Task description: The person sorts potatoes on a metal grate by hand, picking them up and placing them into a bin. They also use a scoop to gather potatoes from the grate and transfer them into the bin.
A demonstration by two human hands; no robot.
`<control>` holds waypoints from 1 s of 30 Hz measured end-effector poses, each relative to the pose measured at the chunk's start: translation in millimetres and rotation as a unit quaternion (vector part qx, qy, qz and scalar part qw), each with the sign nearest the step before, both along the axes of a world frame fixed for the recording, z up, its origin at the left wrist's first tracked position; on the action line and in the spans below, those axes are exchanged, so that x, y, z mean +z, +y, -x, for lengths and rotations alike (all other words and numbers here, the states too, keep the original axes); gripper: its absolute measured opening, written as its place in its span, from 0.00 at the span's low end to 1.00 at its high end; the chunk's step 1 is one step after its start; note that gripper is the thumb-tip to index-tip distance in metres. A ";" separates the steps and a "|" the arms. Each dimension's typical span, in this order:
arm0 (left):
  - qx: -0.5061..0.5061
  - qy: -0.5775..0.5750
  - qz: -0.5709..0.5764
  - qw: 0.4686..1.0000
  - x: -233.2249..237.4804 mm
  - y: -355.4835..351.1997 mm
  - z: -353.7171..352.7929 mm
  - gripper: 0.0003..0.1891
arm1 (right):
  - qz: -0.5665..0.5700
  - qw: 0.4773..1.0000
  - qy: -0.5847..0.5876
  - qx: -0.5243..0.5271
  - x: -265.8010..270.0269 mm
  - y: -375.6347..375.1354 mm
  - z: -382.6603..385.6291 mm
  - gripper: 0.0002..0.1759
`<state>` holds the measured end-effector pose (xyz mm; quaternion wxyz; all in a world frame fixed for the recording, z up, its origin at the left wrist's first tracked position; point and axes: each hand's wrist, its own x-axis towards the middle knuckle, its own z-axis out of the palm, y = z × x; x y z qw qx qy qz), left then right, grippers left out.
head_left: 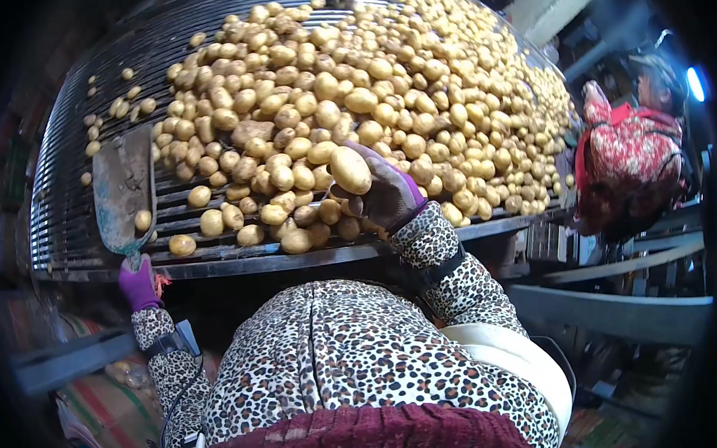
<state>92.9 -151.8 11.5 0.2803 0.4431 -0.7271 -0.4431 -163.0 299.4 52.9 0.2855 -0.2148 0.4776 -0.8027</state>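
Observation:
My left hand [139, 284], in a purple glove, is closed around the handle of a worn metal scoop [123, 193] at the table's near left edge. The scoop lies on the slats, and a single potato [143, 220] sits at its lower right side. Over the near part of the pile, my right hand [389, 190], in a purple and dark glove, grips a large oval potato [350, 170]. Its fingers are partly hidden behind that potato. A broad heap of potatoes [417, 95] spreads behind and to the right of this hand.
The slatted metal table [61, 187] has a raised near rim [296, 259]. Several loose potatoes [121, 107] lie at its left. Another person [628, 155] in a red patterned top is at the right. Metal rails [614, 314] run below there, and striped sacks [104, 407] lie at lower left.

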 end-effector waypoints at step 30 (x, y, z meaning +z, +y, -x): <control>-0.045 -0.085 0.065 0.993 -14.9 -37.8 -6.5 0.17 | 0.229 0.940 -0.233 -0.098 -21.9 205.2 -73.6 0.50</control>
